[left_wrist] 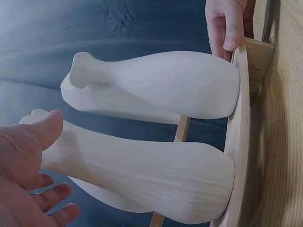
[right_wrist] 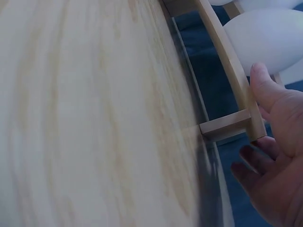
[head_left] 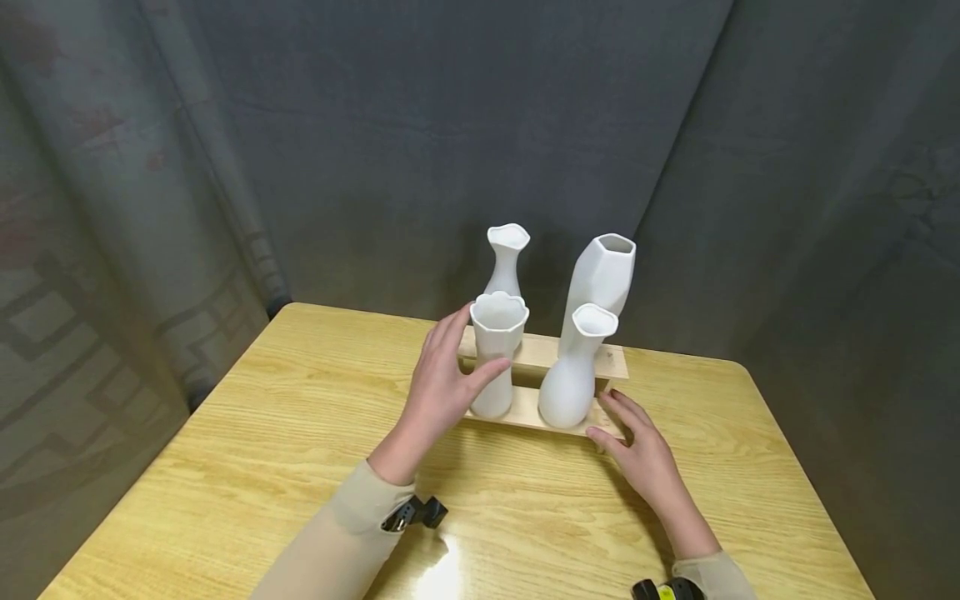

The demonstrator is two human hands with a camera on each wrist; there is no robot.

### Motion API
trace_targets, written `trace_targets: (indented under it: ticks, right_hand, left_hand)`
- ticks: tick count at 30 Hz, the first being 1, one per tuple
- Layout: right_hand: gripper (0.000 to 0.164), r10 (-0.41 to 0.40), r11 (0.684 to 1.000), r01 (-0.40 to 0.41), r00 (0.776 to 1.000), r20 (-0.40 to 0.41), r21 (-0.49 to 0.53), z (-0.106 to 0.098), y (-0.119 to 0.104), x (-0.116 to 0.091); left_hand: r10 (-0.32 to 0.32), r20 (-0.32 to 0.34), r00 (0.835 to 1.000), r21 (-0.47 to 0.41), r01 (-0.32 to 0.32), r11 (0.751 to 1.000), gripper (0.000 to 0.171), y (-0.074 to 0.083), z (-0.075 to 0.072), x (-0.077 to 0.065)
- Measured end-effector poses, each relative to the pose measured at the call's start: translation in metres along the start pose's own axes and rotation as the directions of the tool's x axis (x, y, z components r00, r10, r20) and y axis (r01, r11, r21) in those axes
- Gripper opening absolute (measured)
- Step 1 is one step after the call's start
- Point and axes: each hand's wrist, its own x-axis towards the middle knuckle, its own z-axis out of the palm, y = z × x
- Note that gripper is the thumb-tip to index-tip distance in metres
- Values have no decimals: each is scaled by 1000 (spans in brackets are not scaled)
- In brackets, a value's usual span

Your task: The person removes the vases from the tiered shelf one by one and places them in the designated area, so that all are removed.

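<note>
A two-level wooden stand [head_left: 527,406] holds white vases on both steps. At its front left stands a vase with a scalloped rim [head_left: 495,346]. My left hand [head_left: 444,379] is beside this vase, fingers spread and thumb passing in front of it. In the left wrist view, the left thumb [left_wrist: 51,127] overlaps the vase's upper part while the other fingers hang loosely below. To the right on the same step is a round-bellied vase [head_left: 567,387]. My right hand [head_left: 641,450] holds the right end of the lower board [right_wrist: 235,71], thumb at the front edge and fingers at the back.
On the upper step, a wavy-rimmed vase [head_left: 505,267] and a faceted vase [head_left: 600,279] stand behind the front pair. The stand is near the far edge of the wooden table [head_left: 330,400]. A dark grey curtain [head_left: 420,150] hangs close behind.
</note>
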Motion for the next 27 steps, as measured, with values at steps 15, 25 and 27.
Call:
trace_targets:
  ticks: [15, 25, 27]
  right_hand:
    - [77, 73, 978, -76, 997, 21, 195, 9, 13, 4]
    - [76, 118, 946, -110, 993, -8, 306, 11, 20, 1]
    - [76, 115, 938, -106, 993, -8, 331, 11, 21, 1]
  left_hand:
    - [-6, -36, 999, -48, 4, 999, 87, -1, 8, -5]
    - [-8, -43, 999, -52, 6, 999, 77, -3, 9, -4]
    - [-17, -32, 999, -61, 15, 998, 76, -4, 9, -3]
